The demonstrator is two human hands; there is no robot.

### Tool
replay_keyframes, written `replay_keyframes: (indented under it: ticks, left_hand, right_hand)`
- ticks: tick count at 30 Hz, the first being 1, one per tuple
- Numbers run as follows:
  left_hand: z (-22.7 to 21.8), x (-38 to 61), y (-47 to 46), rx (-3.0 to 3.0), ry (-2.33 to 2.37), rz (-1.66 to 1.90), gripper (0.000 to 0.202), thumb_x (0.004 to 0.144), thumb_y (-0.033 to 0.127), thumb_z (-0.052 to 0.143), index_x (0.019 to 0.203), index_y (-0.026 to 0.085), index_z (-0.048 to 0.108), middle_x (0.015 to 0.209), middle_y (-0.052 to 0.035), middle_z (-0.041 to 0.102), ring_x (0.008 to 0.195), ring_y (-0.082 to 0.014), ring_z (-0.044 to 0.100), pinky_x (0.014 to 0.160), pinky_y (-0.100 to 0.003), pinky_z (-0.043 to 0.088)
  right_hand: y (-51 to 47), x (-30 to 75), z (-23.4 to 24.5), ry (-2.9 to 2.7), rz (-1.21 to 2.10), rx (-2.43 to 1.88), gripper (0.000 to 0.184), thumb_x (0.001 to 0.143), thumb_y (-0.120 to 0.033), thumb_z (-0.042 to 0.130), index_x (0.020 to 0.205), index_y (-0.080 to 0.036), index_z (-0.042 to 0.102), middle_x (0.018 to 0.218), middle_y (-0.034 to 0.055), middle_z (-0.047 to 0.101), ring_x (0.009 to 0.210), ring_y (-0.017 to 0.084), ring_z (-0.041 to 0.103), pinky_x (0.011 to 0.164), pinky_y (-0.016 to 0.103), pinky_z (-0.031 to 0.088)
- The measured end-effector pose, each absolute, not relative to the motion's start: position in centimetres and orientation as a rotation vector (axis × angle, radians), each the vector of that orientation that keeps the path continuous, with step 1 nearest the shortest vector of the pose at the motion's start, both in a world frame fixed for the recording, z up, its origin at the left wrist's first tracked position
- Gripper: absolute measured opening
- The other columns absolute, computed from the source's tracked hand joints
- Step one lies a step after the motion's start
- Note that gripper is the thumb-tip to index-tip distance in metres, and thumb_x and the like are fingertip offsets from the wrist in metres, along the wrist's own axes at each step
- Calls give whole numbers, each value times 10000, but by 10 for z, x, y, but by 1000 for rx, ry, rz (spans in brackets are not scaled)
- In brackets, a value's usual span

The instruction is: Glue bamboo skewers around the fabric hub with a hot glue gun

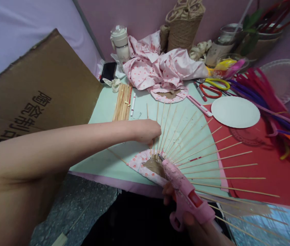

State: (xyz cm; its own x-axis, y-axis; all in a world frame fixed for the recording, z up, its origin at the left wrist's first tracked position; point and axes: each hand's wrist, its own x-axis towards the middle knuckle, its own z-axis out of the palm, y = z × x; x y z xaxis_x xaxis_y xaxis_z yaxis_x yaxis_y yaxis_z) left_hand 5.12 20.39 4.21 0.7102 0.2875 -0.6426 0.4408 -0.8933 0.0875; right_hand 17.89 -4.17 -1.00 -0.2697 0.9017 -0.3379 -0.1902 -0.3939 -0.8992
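Observation:
My right hand (194,223) grips a pink hot glue gun (179,182) at the lower middle. The gun's nozzle points up and left, at the inner ends of thin bamboo sticks (184,131). These sticks fan out from a half-round cardboard piece (151,167) edged with pink dotted fabric (137,161). My left hand (148,131) reaches in from the left, fingers closed on a bamboo stick just above the fabric edge. Its fingertips are partly hidden. The glue gun covers the right part of the cardboard piece.
A bundle of sticks (122,102) and a marker (133,104) lie behind my left arm. Crumpled pink fabric (165,66), scissors (218,83), a pink utility knife (199,106), a white paper plate (235,112) and pipe cleaners (257,94) lie farther back. A cardboard box (42,92) stands left.

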Motion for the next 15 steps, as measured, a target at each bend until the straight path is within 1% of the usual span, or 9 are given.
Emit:
replay_keyframes:
  ticks: [4, 8, 10, 13, 15]
  left_hand:
    - [43, 52, 204, 2682, 578, -964, 208, 762, 287, 731, 906, 140, 759, 1002, -121, 721, 833, -215, 641, 680, -292, 438]
    - [44, 53, 203, 2684, 589, -960, 203, 756, 279, 724, 899, 141, 763, 995, -125, 723, 836, -220, 643, 686, -296, 443]
    - [43, 52, 203, 2688, 589, -956, 204, 754, 276, 718, 902, 144, 765, 999, -127, 725, 844, -227, 647, 685, -299, 444]
    - [42, 52, 203, 2687, 595, -953, 220, 752, 277, 718, 920, 145, 767, 1005, -129, 725, 857, -235, 651, 697, -302, 452]
    - [42, 52, 203, 2684, 597, -945, 227, 750, 277, 723, 924, 140, 769, 1000, -134, 725, 860, -240, 653, 703, -307, 455]
  right_hand:
    - [-43, 178, -12, -959, 1754, -1161, 728, 839, -741, 462, 1431, -320, 422, 951, 65, 566, 567, 115, 426, 509, 275, 481]
    - [-43, 177, -9, -909, 1730, -1186, 677, 819, -737, 500, 1340, -305, 513, 928, 62, 568, 579, 125, 439, 499, 277, 473]
    - [-43, 177, -7, -919, 1714, -1194, 658, 821, -744, 485, 1308, -304, 536, 932, 61, 572, 566, 122, 432, 492, 278, 469]
    - [-42, 178, -6, -978, 1726, -1198, 669, 841, -745, 442, 1344, -308, 503, 940, 61, 570, 556, 120, 428, 509, 289, 483]
    - [-42, 180, -8, -1010, 1741, -1222, 655, 857, -714, 452, 1370, -308, 480, 958, 68, 581, 579, 134, 456, 528, 298, 496]
